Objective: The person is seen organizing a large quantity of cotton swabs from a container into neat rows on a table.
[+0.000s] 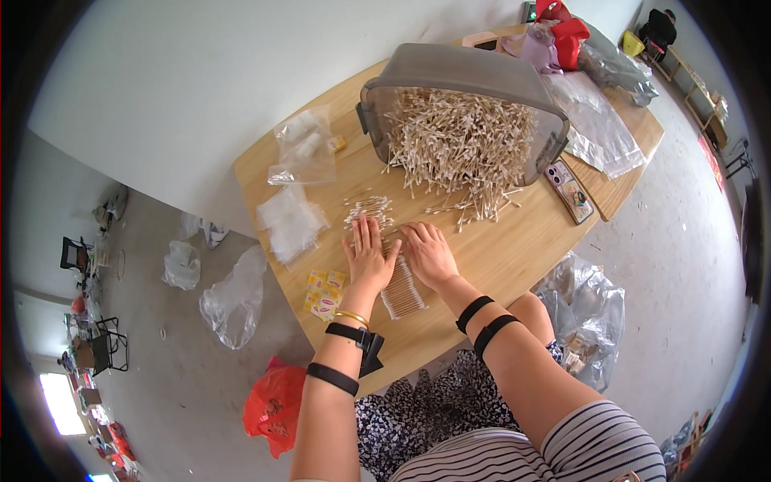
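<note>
I've got left hand (pixel 369 255) and right hand (pixel 429 255) flat, fingers open, squaring a row of cotton swabs (pixel 400 287) on the table (pixel 498 249); next needs more from the tipped bin (pixel 466 80)

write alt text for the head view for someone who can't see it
Left hand and right hand press flat on a row of cotton swabs on a wooden table; behind them a tipped grey bin spills more.
</note>
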`<action>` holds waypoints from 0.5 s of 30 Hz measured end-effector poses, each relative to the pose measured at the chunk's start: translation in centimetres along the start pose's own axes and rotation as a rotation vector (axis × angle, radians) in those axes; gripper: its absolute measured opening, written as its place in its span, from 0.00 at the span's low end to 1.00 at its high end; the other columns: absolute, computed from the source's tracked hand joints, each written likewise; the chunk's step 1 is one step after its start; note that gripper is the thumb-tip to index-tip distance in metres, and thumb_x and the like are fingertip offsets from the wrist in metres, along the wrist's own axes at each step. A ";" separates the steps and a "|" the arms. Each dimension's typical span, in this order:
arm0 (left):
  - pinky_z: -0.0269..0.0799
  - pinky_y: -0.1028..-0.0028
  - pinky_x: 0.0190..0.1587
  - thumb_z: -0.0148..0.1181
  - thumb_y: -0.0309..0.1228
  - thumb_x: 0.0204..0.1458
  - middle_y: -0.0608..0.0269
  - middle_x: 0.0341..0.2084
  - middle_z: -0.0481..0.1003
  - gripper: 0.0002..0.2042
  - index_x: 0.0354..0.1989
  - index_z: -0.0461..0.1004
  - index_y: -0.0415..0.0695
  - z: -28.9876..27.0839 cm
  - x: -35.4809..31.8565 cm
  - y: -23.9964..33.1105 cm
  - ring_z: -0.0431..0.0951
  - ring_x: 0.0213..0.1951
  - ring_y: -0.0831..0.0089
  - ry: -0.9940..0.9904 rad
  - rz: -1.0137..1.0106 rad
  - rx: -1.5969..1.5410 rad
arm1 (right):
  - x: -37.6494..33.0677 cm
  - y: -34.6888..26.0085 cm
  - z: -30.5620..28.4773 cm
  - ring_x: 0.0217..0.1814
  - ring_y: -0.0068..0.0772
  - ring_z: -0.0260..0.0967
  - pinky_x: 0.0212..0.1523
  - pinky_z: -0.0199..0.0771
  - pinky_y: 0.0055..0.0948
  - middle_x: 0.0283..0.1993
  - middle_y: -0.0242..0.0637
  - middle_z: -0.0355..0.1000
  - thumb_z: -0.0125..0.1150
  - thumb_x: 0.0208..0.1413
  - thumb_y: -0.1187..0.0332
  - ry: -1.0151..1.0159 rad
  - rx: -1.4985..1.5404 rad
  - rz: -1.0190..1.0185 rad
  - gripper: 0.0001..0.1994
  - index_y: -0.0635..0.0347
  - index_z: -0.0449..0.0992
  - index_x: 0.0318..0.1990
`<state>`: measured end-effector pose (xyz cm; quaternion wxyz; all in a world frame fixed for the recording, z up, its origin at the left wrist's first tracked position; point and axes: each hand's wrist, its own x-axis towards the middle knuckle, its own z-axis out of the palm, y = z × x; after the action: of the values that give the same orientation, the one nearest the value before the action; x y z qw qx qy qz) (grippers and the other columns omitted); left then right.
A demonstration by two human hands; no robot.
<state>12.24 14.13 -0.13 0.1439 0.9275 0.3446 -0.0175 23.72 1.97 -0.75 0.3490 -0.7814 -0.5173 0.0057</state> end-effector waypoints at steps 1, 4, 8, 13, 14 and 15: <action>0.27 0.44 0.75 0.33 0.63 0.65 0.52 0.78 0.32 0.43 0.77 0.41 0.40 0.0 -0.2 -0.2 0.29 0.78 0.56 -0.001 -0.002 0.001 | 0.0 -0.1 0.0 0.63 0.44 0.65 0.65 0.64 0.40 0.57 0.40 0.70 0.57 0.56 0.71 0.007 -0.002 -0.007 0.20 0.59 0.72 0.58; 0.26 0.44 0.75 0.32 0.62 0.66 0.50 0.78 0.35 0.42 0.77 0.43 0.39 -0.4 -0.6 -0.7 0.29 0.78 0.54 -0.035 0.017 -0.149 | 0.0 0.5 0.2 0.62 0.47 0.66 0.63 0.65 0.40 0.57 0.43 0.70 0.56 0.56 0.73 -0.002 0.067 0.011 0.20 0.59 0.72 0.57; 0.27 0.50 0.76 0.32 0.61 0.67 0.45 0.77 0.38 0.41 0.76 0.45 0.39 -0.4 -0.5 -2.4 0.32 0.78 0.51 0.176 -0.038 -0.632 | 2.1 0.8 0.9 0.60 0.56 0.65 0.60 0.68 0.44 0.57 0.50 0.68 0.52 0.55 0.79 0.090 0.415 0.048 0.19 0.62 0.72 0.56; 0.27 0.56 0.77 0.32 0.61 0.67 0.45 0.77 0.36 0.41 0.76 0.41 0.37 1.0 0.6 -2.7 0.30 0.78 0.53 0.301 -0.058 -0.873 | 5.0 -0.6 4.0 0.62 0.62 0.63 0.63 0.67 0.45 0.61 0.54 0.63 0.49 0.54 0.82 0.061 0.578 0.142 0.21 0.62 0.69 0.57; 0.27 0.56 0.77 0.32 0.61 0.67 0.45 0.77 0.36 0.41 0.76 0.41 0.37 1.5 0.8 -2.2 0.30 0.78 0.53 0.299 -0.061 -0.874 | 5.2 -1.1 4.5 0.63 0.63 0.62 0.64 0.66 0.45 0.62 0.55 0.62 0.48 0.54 0.82 0.039 0.578 0.150 0.22 0.61 0.69 0.58; 0.27 0.57 0.77 0.31 0.61 0.67 0.45 0.77 0.35 0.42 0.77 0.40 0.37 2.1 1.1 -1.4 0.29 0.78 0.53 0.307 0.007 -0.947 | 5.4 -1.5 4.9 0.63 0.63 0.62 0.64 0.66 0.45 0.62 0.55 0.62 0.48 0.54 0.82 0.038 0.577 0.152 0.22 0.61 0.69 0.58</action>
<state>12.30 15.22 -2.59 0.4971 0.7532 0.3288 0.2784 23.18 9.34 -1.76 0.5649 -0.6862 -0.4278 0.1641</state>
